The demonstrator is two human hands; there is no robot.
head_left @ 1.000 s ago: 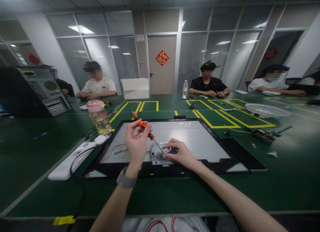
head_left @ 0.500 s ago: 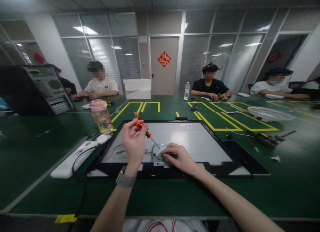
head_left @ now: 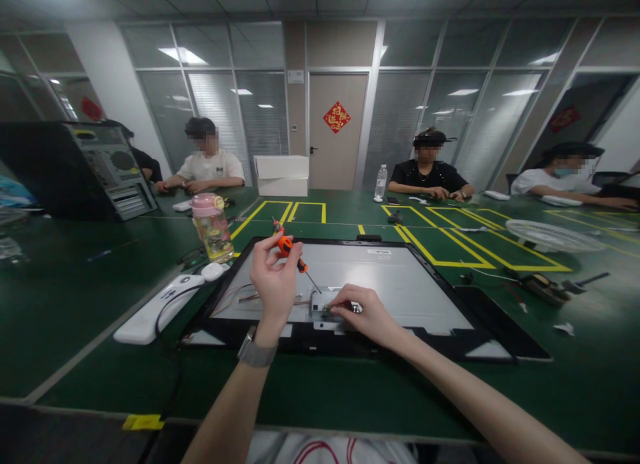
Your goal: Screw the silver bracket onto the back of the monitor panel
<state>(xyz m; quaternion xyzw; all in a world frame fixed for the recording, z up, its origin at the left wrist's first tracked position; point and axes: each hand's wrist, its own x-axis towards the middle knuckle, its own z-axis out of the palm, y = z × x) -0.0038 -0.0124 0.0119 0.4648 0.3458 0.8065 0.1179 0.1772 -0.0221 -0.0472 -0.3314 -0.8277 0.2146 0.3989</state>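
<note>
1. Screwdriver [head_left: 302, 267]: orange and black handle, located above the flat panel [head_left: 415, 287]; shaft slopes down and rightward toward the metal bracket [head_left: 317, 307]. Tip contact cannot be told.
2. Left hand [head_left: 274, 271]: thumb and fingers pinch the screwdriver handle, above the panel's left half.
3. Right hand [head_left: 365, 311]: at the bracket, over the panel's near middle; thumb and fingertips drawn toward each other. Whether they grip a small part cannot be told.
4. Bracket: lies on the panel near its front edge.
5. Wires [head_left: 239, 297]: on the panel, left of the bracket.
6. Power strip [head_left: 145, 319]: left of the panel.
7. Pink-lidded bottle [head_left: 214, 232]: beyond the panel's left side.
8. Black slab [head_left: 501, 323]: just beside the panel's right edge.
</note>
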